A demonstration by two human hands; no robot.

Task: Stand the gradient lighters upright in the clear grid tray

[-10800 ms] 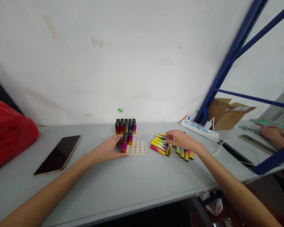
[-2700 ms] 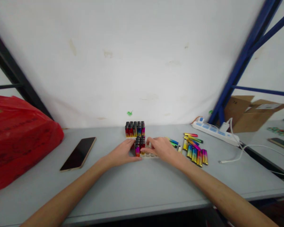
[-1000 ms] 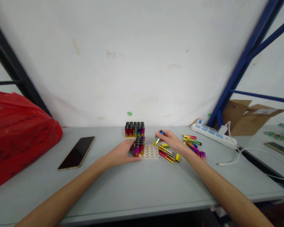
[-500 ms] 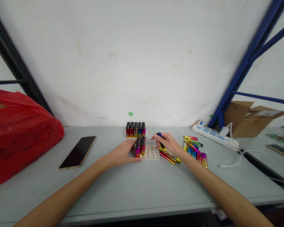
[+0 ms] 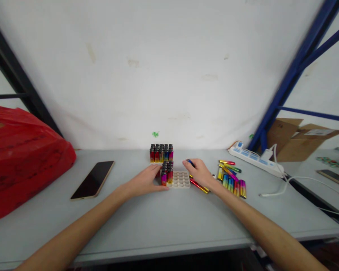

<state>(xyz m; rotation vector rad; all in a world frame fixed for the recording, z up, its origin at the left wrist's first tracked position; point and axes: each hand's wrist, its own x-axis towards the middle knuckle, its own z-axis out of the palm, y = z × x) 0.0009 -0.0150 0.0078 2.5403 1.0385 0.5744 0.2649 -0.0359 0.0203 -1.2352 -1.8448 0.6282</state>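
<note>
My left hand [image 5: 147, 180] curls round the left side of a white tray with holes [image 5: 182, 180], thumb along its front and fingers behind. Upright lighters [image 5: 167, 174] with black tops and shiny pink, red and gold bodies fill the tray's left holes, while bare holes show on the right. Closed just right of the tray, my right hand [image 5: 199, 172] grips a lighter [image 5: 190, 163], of which only a dark blue end shows. Loose red and gold lighters [image 5: 199, 186] lie beneath that hand, partly hidden by it.
Behind the tray stands a block of upright lighters [image 5: 161, 154]. More loose lighters [image 5: 231, 180] lie to the right, near a white power strip [image 5: 255, 162] with cables and a cardboard box [image 5: 292, 145]. On the left are a phone [image 5: 93, 180] and a red plastic bag [image 5: 28, 162].
My right hand has turned and closed further round the lighter, so less of it shows. My left hand stays at the tray. The view has shifted slightly.
</note>
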